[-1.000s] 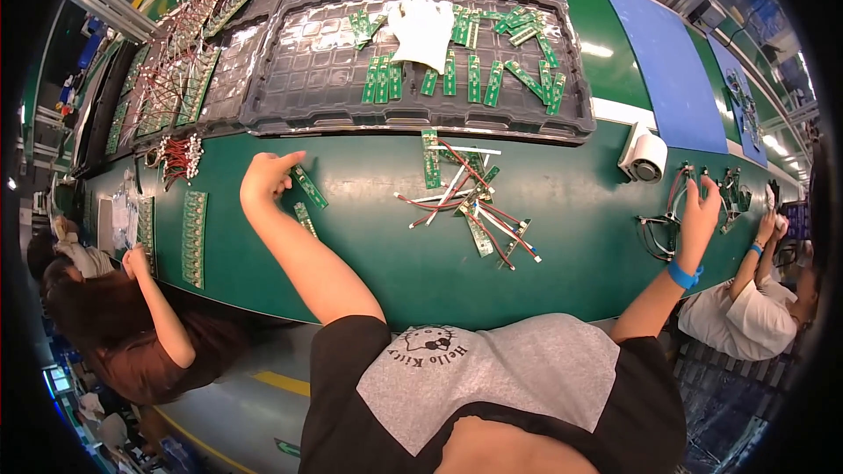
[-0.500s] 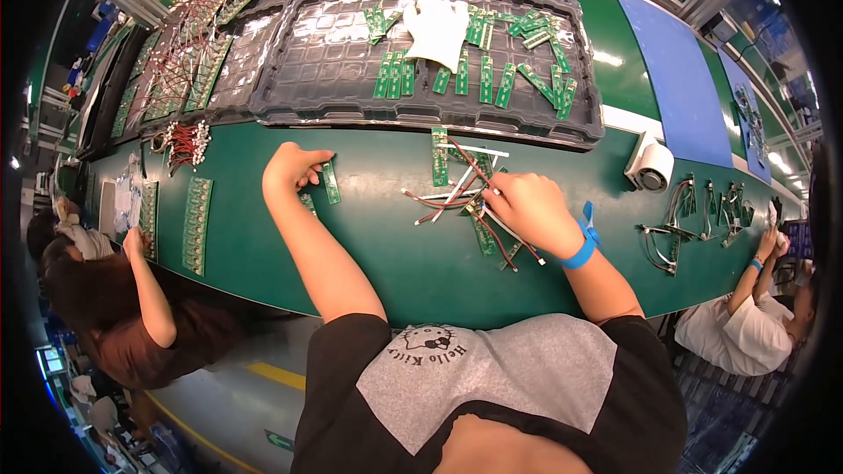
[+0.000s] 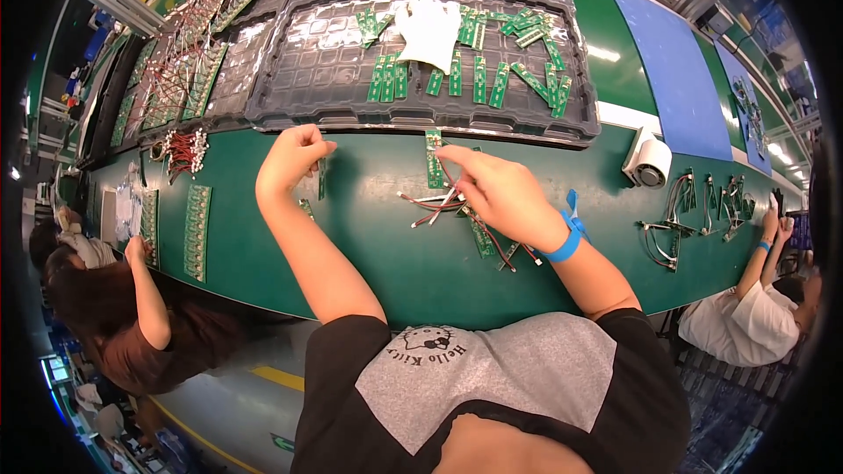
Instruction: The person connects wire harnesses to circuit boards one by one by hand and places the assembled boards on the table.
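My left hand [image 3: 291, 161] pinches a narrow green circuit board [image 3: 322, 178], held on edge above the green table. Part of another small board [image 3: 306, 208] shows beside my left forearm. My right hand [image 3: 509, 197] is open, palm down, index finger stretched out and thumb apart. Its index fingertip is at a green circuit board [image 3: 434, 171] lying lengthwise near the tray; whether it touches cannot be told. Under and beside that hand lies a bundle of red, black and white wires [image 3: 432, 202] with white connectors. More green boards [image 3: 482, 240] lie among them, partly covered by the hand.
Across the far side stands a black plastic tray [image 3: 329, 114] with several loose boards and a white glove [image 3: 428, 32]. Left are red-wire bundles [image 3: 184, 151] and a long board panel [image 3: 198, 233]. A small white fan [image 3: 652, 164] and wired boards [image 3: 676, 228] stand right. Co-workers sit at both sides.
My right hand has moved left and away from me, from the wires to the lengthwise board, its index finger now extended. My left hand has raised and turned its board on edge.
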`<state>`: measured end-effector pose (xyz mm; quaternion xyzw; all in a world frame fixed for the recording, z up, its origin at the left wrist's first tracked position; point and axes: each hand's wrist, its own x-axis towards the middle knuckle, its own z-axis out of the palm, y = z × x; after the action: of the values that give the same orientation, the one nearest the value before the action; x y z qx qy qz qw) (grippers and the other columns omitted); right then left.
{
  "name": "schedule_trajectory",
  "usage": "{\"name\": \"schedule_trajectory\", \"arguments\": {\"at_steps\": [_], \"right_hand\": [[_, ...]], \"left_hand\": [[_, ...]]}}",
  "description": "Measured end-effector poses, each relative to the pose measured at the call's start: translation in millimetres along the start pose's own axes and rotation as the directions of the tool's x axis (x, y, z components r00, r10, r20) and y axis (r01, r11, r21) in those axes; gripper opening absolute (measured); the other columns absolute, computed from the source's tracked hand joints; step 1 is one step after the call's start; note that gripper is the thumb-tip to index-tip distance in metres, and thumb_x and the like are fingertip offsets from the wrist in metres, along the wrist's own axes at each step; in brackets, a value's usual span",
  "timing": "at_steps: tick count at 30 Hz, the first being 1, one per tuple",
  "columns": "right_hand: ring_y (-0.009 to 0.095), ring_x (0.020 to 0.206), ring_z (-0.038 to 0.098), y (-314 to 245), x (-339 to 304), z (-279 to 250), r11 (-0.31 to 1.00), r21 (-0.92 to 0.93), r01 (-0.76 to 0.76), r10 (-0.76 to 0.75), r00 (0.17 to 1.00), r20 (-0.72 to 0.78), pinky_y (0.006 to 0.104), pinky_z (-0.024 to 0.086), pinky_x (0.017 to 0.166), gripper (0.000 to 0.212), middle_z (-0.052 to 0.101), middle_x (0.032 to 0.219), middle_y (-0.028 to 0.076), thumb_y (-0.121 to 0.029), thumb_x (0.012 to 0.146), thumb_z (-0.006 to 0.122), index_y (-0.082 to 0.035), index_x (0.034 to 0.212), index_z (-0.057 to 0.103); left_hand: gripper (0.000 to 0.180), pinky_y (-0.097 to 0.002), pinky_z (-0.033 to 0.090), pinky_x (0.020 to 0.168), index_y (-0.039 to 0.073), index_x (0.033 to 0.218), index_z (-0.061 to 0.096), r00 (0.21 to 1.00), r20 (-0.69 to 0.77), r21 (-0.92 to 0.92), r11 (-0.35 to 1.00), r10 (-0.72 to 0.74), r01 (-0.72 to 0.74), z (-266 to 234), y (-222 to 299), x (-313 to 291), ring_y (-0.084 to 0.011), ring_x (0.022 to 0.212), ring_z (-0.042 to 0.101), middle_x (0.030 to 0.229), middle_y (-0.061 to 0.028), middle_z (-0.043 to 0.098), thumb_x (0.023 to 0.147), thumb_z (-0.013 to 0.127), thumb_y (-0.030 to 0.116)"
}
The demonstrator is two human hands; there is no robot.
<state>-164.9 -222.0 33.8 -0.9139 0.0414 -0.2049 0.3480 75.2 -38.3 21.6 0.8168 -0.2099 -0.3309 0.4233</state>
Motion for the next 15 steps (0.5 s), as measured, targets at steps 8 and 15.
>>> {"name": "schedule_trajectory", "arguments": {"at_steps": [8, 15], "right_hand": [[0.028, 0.070, 0.057, 2, 20, 7, 0.991, 0.122, 0.052, -0.053, 0.999, 0.006, 0.0365, 0.046, 0.060, 0.011, 0.055, 0.078, 0.009, -0.008, 0.077, 0.057, -0.007, 0.088, 0.058], [0.010, 0.064, 0.049, -2, 18, -7, 0.864, 0.503, 0.032, 0.132, 0.949, -0.286, 0.0237, 0.040, 0.057, 0.008, 0.054, 0.078, 0.004, -0.005, 0.079, 0.058, -0.001, 0.086, 0.058]], "left_hand": [[0.025, -0.0203, 0.033, 0.037, 0.009, 0.069, 0.038, 0.966, 0.180, -0.235, 0.962, 0.185, -0.141, 16, 55, -34, -0.0073, 0.040, 0.046, 0.058, -0.0007, 0.049, 0.080, 0.060, 0.010], [0.026, -0.0157, 0.027, 0.039, 0.007, 0.080, 0.039, 0.885, 0.054, -0.464, 0.797, 0.462, -0.387, 58, 91, -47, -0.0018, 0.047, 0.038, 0.066, 0.0001, 0.048, 0.077, 0.065, 0.006]]}}
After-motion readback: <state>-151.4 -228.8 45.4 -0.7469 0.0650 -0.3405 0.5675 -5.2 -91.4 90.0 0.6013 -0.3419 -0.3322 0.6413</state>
